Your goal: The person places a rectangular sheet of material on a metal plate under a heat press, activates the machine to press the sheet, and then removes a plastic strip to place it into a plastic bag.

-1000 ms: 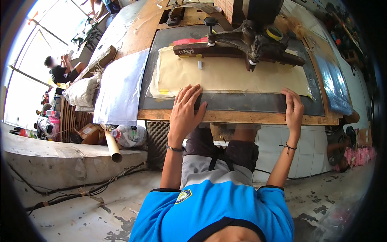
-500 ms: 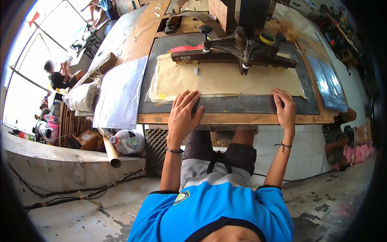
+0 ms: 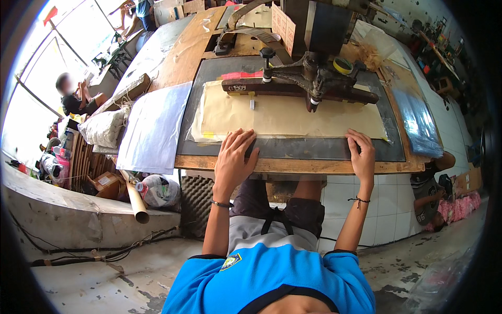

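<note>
Tan paper sheet (image 3: 298,119), seen in the head view, is laid lengthwise along the near edge of the table (image 3: 293,166), on a dark grey board (image 3: 314,150). Its surface is matt and nearly flat, crossed by a faint upright line left of the middle; its outline is long and roughly rectangular. Clear film (image 3: 196,128) is seen past its left edge, and a yellow tape piece (image 3: 208,134) is stuck at its near left corner. A small whitish tab (image 3: 252,104) is set toward its far edge, which is overhung by a dark wooden bar (image 3: 293,88) carried by a black metal bracket (image 3: 306,73).

The sheet's near edge is touched by the left hand (image 3: 234,159) and, near its right end, by the right hand (image 3: 362,153); on both, fingers and thumb are held apart, with nothing clasped. Clear plastic sheets (image 3: 152,128) are spread at the table's near left corner, bluish plastic bags (image 3: 417,123) along its right edge.
</note>
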`<state>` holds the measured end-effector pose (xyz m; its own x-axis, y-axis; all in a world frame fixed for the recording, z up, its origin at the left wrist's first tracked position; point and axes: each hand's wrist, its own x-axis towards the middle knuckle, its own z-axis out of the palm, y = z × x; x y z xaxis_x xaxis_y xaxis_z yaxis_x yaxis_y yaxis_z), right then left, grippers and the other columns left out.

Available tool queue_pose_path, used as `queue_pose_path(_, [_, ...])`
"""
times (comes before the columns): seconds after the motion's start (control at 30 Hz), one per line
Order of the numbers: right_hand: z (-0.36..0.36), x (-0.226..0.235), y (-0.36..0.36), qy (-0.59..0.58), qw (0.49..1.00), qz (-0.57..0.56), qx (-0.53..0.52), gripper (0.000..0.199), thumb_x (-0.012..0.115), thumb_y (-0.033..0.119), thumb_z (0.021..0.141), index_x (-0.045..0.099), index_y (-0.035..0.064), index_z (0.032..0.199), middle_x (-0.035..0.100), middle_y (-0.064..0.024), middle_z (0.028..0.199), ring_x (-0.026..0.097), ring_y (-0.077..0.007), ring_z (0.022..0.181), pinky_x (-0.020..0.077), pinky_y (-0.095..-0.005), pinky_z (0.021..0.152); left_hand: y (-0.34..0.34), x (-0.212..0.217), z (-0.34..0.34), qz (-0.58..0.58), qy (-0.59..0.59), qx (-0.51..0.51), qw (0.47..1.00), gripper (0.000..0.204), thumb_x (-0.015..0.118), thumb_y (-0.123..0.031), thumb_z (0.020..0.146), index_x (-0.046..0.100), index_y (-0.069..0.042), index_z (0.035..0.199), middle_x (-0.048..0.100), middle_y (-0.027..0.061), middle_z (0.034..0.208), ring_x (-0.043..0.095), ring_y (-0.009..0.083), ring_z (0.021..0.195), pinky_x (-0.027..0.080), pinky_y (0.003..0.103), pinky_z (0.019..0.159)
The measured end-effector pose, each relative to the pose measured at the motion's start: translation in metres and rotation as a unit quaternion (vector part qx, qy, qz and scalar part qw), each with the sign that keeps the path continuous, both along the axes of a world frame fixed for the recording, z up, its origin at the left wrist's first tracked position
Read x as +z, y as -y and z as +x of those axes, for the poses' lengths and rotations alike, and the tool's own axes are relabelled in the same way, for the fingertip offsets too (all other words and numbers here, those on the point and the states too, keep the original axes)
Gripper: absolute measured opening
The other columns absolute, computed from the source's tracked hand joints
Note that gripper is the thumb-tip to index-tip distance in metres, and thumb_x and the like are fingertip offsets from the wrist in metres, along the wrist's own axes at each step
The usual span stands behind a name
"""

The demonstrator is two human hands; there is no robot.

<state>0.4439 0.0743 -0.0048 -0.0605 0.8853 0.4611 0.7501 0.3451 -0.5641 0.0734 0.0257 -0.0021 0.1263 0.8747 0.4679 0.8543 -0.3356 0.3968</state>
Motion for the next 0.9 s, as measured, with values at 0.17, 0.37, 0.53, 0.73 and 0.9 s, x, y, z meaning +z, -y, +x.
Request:
queue_pose_path(0.17, [-0.0008,0.0009,0.0011,-0.003,1.000,-0.006,0.000,0.033,0.058,0.031,0.104,0.075,0.0020,0.106,0.073,-0.0124,0.119,0.062,-0.0309,0.118,0.0468,-0.0416,0.104,0.0003,0.0005,0.0004,-0.001,0.007,0.001,1.000,0.039,0.069,-0.018,0.091,0.068,-0.005,0.127,0.065,0.0094,0.136,0.053,0.0328,0.133,0.037,0.047,0.118])
queue_pose_path(0.37, [0.0002,0.0015,0.0007,0.003,1.000,-0.005,-0.003,0.033,0.058,0.031,0.103,0.075,0.0020,0.106,0.072,-0.0122,0.120,0.062,-0.0308,0.118,0.0463,-0.0417,0.104,0.0007,0.0004,0.0007,0.001,0.001,0.003,1.000,0.038,0.067,-0.019,0.092,0.068,-0.003,0.126,0.065,0.0098,0.135,0.053,0.0322,0.133,0.035,0.047,0.119])
queue_pose_path(0.53, [-0.0012,0.0018,0.0004,0.000,1.000,0.002,0.000,0.033,0.059,0.030,0.103,0.075,0.0021,0.105,0.073,-0.0121,0.119,0.062,-0.0307,0.117,0.0469,-0.0423,0.104,-0.0001,0.0011,0.0004,-0.002,0.003,-0.001,1.000,0.037,0.066,-0.020,0.093,0.068,-0.003,0.125,0.064,0.0100,0.135,0.053,0.0317,0.132,0.034,0.046,0.120])
queue_pose_path(0.73, [-0.0008,0.0007,0.0004,0.009,1.000,0.017,0.001,0.030,0.060,0.027,0.103,0.075,0.0012,0.104,0.073,-0.0129,0.118,0.063,-0.0307,0.115,0.0480,-0.0411,0.101,0.0009,0.0025,0.0007,-0.001,0.001,0.000,1.000,0.038,0.065,-0.020,0.093,0.067,-0.002,0.127,0.064,0.0102,0.135,0.053,0.0315,0.132,0.034,0.046,0.120])
queue_pose_path(0.9, [0.0003,-0.0007,0.0014,-0.002,1.000,0.015,-0.002,0.030,0.060,0.028,0.102,0.075,0.0024,0.104,0.073,-0.0114,0.118,0.063,-0.0306,0.116,0.0473,-0.0415,0.103,0.0006,0.0027,0.0010,-0.002,0.005,-0.004,1.000,0.038,0.065,-0.020,0.093,0.067,-0.002,0.127,0.064,0.0102,0.135,0.053,0.0313,0.133,0.034,0.046,0.120])
